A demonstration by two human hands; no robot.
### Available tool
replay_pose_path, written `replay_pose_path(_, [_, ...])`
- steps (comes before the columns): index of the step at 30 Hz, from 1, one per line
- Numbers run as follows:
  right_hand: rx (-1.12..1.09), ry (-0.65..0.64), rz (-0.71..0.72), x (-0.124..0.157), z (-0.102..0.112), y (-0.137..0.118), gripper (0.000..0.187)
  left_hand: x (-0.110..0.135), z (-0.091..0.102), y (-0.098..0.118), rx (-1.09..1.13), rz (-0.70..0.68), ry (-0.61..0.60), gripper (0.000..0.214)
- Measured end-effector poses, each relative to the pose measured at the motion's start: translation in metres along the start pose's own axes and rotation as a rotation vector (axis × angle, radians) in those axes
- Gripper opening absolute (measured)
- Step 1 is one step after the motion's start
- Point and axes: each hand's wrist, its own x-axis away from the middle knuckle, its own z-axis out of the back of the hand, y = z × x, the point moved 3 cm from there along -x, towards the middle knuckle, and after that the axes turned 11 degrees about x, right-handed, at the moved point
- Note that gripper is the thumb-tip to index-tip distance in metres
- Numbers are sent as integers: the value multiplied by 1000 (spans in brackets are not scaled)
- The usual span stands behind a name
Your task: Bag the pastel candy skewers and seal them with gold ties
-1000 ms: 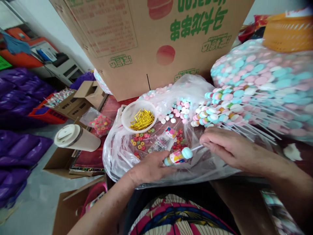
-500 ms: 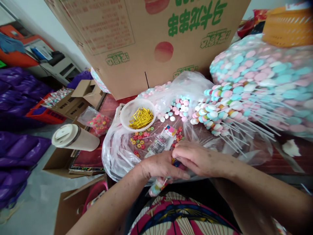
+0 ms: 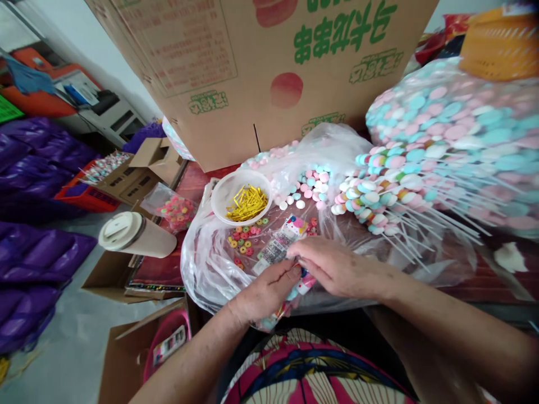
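Close to my body, my left hand (image 3: 267, 289) is wrapped round a clear printed candy packet (image 3: 272, 321) with pink and blue candy inside. My right hand (image 3: 337, 268) pinches the same packet at its upper end, fingertips meeting the left hand's. Between my hands a bit of blue and pink print shows; the rest of that end is hidden. Just beyond my fingers lie flat printed plastic bags (image 3: 275, 247). Candy rings (image 3: 242, 241) are scattered to their left. A white bowl (image 3: 219, 193) holds gold twist ties (image 3: 247, 203).
Candy skewers (image 3: 391, 193) lie in a pile at right, before a big bag of pastel candies (image 3: 458, 118). A large cardboard box (image 3: 236, 118) stands behind. At left are a white cup (image 3: 138, 235) and a bag of candy rings (image 3: 179, 210); a pink basin (image 3: 154, 342) sits lower down.
Both hands have shifted slightly left at the packet's upper end, and the left hand has turned. The packet's lower end now sits higher and closer under the left hand. The view has shifted slightly.
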Motion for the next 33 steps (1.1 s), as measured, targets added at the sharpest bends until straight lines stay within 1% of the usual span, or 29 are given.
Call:
replay_pose_path(1, [-40, 32, -27, 0, -1, 3, 25, 0, 0, -2, 11, -2, 52, 38])
replay_pose_path(2, [-93, 98, -80, 1, -1, 6, 28, 1, 2, -3, 22, -7, 111, 38])
replay_pose_path(3, [-157, 173, -155, 3, -2, 10, 32, 1, 4, -3, 16, -31, 168, 38])
replay_pose_path(4, [-233, 214, -232, 5, -4, 13, 36, 2, 6, -1, -19, -81, 223, 37])
replay_pose_path(5, [-314, 209, -303, 7, -9, 14, 38, 2, 8, 0, -86, -140, 271, 37])
replay_pose_path(7, [-468, 100, -404, 10, -27, 10, 30, 4, 10, 3, -270, -228, 356, 35])
replay_pose_path(8, [-534, 44, -443, 11, -37, 5, 25, 4, 10, 2, -340, -253, 387, 33])
replay_pose_path(9, [-591, 12, -479, 11, -47, 1, 25, 5, 9, 1, -368, -267, 403, 32])
replay_pose_path(10, [-634, 22, -512, 11, -54, -3, 26, 6, 9, -1, -347, -270, 396, 29])
replay_pose_path(11, [-660, 54, -535, 12, -59, -6, 27, 7, 7, -4, -279, -262, 355, 27])
replay_pose_path(14, [-673, 110, -519, 10, -66, -12, 22, 10, 5, -10, 56, -159, 137, 29])
replay_pose_path(15, [-646, 126, -501, 9, -66, -12, 20, 10, 5, -10, 124, -115, 71, 31])
replay_pose_path(16, [-587, 146, -476, 7, -64, -13, 20, 11, 7, -8, 132, -79, 23, 30])
replay_pose_path(17, [-489, 163, -440, 5, -61, -14, 19, 11, 9, -5, 75, -59, 1, 27])
replay_pose_path(18, [-349, 175, -395, 2, -57, -15, 18, 12, 12, 0, -28, -52, 4, 23])
replay_pose_path(20, [27, 222, -294, -5, -47, -20, 19, 12, 20, 11, -233, -46, 46, 14])
replay_pose_path(21, [220, 264, -237, -8, -42, -23, 19, 12, 24, 16, -278, -37, 70, 12])
replay_pose_path(22, [391, 307, -162, -11, -37, -27, 20, 13, 28, 19, -276, -28, 91, 12])
replay_pose_path(23, [531, 331, -57, -13, -33, -31, 21, 13, 31, 22, -247, -22, 90, 14])
replay_pose_path(24, [634, 332, 80, -14, -31, -35, 25, 13, 34, 22, -213, -19, 69, 16])
replay_pose_path(26, [738, 259, 364, -14, -32, -40, 33, 13, 38, 20, -175, -22, 0, 17])
replay_pose_path(27, [762, 202, 465, -14, -33, -40, 36, 13, 40, 17, -172, -21, -43, 17])
replay_pose_path(28, [778, 155, 522, -14, -35, -39, 35, 14, 42, 15, -169, -9, -90, 17])
replay_pose_path(30, [799, 92, 545, -15, -41, -36, 30, 15, 43, 14, -176, 26, -171, 17])
replay_pose_path(31, [800, 53, 540, -16, -45, -35, 27, 16, 43, 15, -226, 33, -202, 16])
replay_pose_path(32, [785, 8, 522, -18, -49, -34, 25, 18, 43, 17, -328, 26, -212, 14])
replay_pose_path(33, [745, -36, 477, -20, -54, -34, 23, 20, 43, 20, -480, 4, -184, 12])
